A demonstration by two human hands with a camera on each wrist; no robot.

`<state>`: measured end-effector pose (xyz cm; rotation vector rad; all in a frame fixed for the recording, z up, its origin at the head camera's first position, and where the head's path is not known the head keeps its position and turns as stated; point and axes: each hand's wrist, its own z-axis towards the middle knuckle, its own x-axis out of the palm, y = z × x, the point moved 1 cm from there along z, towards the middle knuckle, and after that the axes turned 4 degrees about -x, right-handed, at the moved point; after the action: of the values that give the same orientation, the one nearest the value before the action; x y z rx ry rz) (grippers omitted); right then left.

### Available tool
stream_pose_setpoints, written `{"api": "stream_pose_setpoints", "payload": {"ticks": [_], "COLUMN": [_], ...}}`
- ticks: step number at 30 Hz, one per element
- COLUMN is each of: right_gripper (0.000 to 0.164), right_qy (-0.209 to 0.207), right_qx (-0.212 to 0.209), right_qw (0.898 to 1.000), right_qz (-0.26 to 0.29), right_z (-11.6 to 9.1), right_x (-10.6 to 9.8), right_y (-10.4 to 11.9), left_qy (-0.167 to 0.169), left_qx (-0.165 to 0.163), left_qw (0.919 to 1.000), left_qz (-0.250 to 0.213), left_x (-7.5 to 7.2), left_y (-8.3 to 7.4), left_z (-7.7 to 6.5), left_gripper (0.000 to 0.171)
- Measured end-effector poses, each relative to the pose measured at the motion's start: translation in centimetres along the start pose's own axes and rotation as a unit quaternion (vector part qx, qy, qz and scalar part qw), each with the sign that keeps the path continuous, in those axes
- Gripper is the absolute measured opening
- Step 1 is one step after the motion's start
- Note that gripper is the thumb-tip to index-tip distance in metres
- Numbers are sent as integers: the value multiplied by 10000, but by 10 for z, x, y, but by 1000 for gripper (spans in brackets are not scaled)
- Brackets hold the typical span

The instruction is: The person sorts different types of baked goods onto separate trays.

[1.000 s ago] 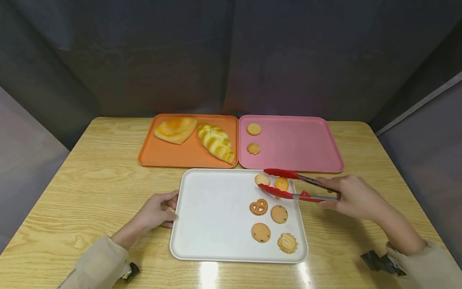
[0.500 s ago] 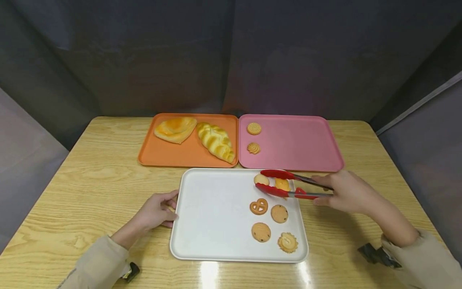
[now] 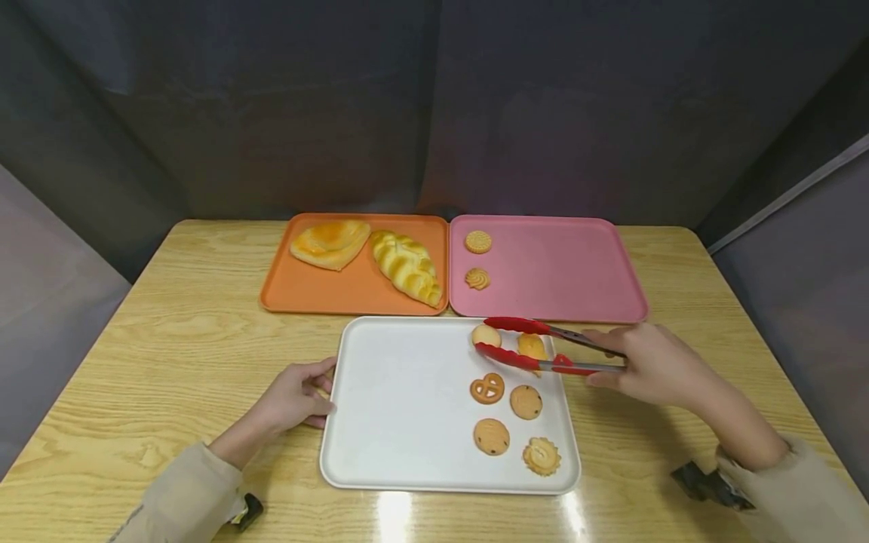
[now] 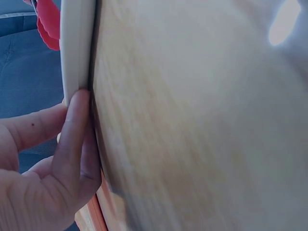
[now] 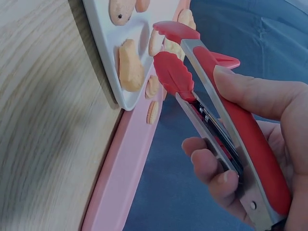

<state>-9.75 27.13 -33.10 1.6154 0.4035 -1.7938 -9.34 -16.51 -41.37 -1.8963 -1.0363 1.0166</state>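
The pale round cookie (image 3: 486,336) lies on the white tray (image 3: 400,407), out ahead of the right hand's fingers, between the parted tips of the red tongs (image 3: 517,358). Whether either tip touches it, I can't tell. The right hand (image 3: 655,363) holds the tongs, its thumb and fingers spread across both arms. Lining up on that cookie looks like the step in hand; the next move seems to call for those fingers to squeeze evenly. In the way, nearer the fingers, the yellow-orange piece (image 3: 532,345) sits between the tong arms and could get nipped too.

On the near side of the tips lie the pretzel (image 3: 487,388), two spotted cookies and the frilled cookie (image 3: 541,456). Beyond the tips are the pink tray (image 3: 563,264), with two cookies, and the orange tray (image 3: 319,290), with two breads. Across the white tray, the left hand (image 3: 293,396) pinches its rim above the worktop (image 3: 204,339).
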Motion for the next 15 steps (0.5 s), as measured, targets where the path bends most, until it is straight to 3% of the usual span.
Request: {"api": "stream_pose_setpoints", "payload": {"ticks": [9, 15], "right_gripper": [60, 61], "right_qy": [-408, -423], "right_qx": [-242, -134], "right_qw": [9989, 9990], "right_qz": [38, -52], "right_z": [-2, -3], "right_x": [-3, -4], "right_y": [-4, -7], "left_qy": [-47, -32], "left_qx": [-72, -82], "left_qw": [10000, 10000], "left_qz": [-19, -29], "left_x": [0, 0], "left_y": [-1, 0], "left_z": [-1, 0], "left_gripper": [71, 71]}}
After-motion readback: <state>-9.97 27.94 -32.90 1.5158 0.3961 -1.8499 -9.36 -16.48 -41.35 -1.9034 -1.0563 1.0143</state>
